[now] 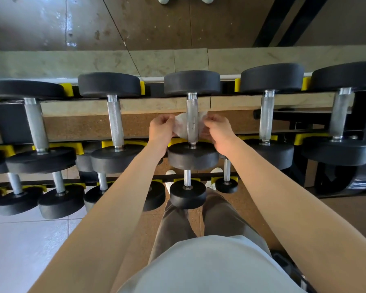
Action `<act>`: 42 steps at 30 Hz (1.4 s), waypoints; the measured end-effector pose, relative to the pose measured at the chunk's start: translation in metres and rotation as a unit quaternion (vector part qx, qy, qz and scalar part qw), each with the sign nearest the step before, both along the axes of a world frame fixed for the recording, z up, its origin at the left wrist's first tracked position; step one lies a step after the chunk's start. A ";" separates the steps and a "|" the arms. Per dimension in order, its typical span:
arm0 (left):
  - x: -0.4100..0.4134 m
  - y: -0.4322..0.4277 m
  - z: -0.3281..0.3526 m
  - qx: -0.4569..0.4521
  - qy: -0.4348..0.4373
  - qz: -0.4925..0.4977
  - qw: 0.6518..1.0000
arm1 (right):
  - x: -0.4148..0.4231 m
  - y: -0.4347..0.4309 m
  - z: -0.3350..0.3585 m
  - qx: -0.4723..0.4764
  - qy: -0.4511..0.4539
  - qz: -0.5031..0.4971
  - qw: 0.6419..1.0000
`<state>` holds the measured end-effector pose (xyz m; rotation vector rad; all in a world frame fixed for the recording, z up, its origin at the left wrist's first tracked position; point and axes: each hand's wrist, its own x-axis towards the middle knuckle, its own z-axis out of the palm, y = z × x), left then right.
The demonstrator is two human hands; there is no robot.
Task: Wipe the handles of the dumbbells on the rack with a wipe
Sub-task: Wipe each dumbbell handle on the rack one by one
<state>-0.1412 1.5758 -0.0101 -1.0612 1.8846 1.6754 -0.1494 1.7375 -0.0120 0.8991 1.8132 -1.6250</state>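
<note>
Left hand (161, 127) and right hand (217, 129), fingers curled, each pinching one end of white wipe (181, 125) passed under knurled handle (192, 117) of centre dumbbell (192, 83), top tier of rack (237, 85), between its black heads.

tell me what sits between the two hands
Head view: the middle dumbbell's knurled handle, with the white wipe behind it, each end held by the left hand and right hand.

Under you lies a brown speckled floor (151, 220), which meets pale glossy tiles (19, 250) at your near left. Far ahead, a beige stone ledge (72, 63) runs left to right. Beyond it you see a scuffed grey panel (30, 22) at the left, a brown panel (167, 28) in the middle, and two slanting black bars (268, 24) at the right.
</note>
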 end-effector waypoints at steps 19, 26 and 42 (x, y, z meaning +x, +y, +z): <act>0.030 -0.034 0.010 -0.073 0.056 -0.245 0.965 | 0.018 0.015 0.008 0.172 0.077 0.340 0.921; 0.038 -0.002 0.000 -0.112 0.039 -0.268 0.956 | 0.036 0.034 0.024 0.104 0.092 0.189 0.972; 0.051 0.047 0.047 -0.076 0.141 -0.330 0.930 | 0.073 0.055 0.063 0.074 0.108 0.176 0.976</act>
